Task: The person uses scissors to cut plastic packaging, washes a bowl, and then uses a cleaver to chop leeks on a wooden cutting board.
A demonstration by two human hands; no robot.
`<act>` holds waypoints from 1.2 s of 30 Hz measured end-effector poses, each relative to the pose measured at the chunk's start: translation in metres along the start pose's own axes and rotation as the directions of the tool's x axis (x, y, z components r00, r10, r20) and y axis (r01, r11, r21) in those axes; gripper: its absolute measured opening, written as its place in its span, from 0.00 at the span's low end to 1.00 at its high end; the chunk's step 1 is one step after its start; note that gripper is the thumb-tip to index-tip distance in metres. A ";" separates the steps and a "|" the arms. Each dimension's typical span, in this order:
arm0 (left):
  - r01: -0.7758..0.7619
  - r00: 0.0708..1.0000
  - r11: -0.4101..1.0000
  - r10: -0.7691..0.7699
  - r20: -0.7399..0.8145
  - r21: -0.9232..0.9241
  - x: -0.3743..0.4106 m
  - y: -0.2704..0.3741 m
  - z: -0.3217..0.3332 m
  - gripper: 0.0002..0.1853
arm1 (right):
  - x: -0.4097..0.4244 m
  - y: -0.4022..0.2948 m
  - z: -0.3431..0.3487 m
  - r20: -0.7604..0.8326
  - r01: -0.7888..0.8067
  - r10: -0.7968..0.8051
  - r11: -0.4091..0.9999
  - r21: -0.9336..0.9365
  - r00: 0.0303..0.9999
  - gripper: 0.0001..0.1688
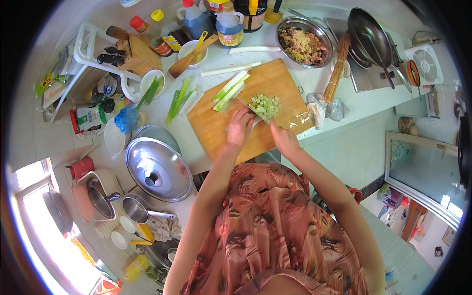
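On a wooden cutting board (206, 118), my right hand (284, 138) is closed around the handle end of a kitchen knife (254, 110), whose blade points up and to the left. My left hand (241, 126) lies against the near left side of the blade, fingers bent; whether it grips the blade or something under the fingers cannot be told. Chopped green onion (265, 106) forms a small pile just beyond the blade. Split green onion lengths (230, 90) lie on the board's upper left part, beyond my left hand.
Leek stalks (179, 101) lie left of the board. A metal bowl of minced filling (304, 44) stands beyond it, near a bamboo brush (337, 70) and a wok (370, 35). A large metal lid (158, 169), a knife block (140, 55) and sauce bottles (229, 27) are left and behind.
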State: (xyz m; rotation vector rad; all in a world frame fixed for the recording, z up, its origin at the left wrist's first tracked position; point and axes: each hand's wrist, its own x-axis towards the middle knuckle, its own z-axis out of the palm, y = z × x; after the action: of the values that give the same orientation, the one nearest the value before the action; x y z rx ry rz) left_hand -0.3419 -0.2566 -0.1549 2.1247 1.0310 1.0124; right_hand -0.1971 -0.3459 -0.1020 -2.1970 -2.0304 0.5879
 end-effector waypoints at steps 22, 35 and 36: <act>-0.062 0.998 0.995 0.060 0.028 0.080 -0.005 0.004 0.003 0.09 | 0.009 0.016 -0.007 -0.008 -0.034 0.037 0.975 0.219 0.999 0.12; -0.060 0.997 0.992 0.054 0.055 0.109 -0.005 0.001 0.006 0.09 | -0.008 0.001 -0.013 -0.023 0.009 -0.010 0.999 -0.048 1.000 0.10; -0.071 0.996 0.991 0.066 0.052 0.117 -0.006 0.001 0.006 0.08 | -0.003 0.005 -0.002 -0.079 0.022 -0.027 0.998 -0.061 0.996 0.07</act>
State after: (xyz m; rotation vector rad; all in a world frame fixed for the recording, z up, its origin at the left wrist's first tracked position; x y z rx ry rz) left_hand -0.3391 -0.2629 -0.1595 2.2836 1.0242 0.9484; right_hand -0.1922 -0.3490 -0.1009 -2.1867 -2.0577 0.4341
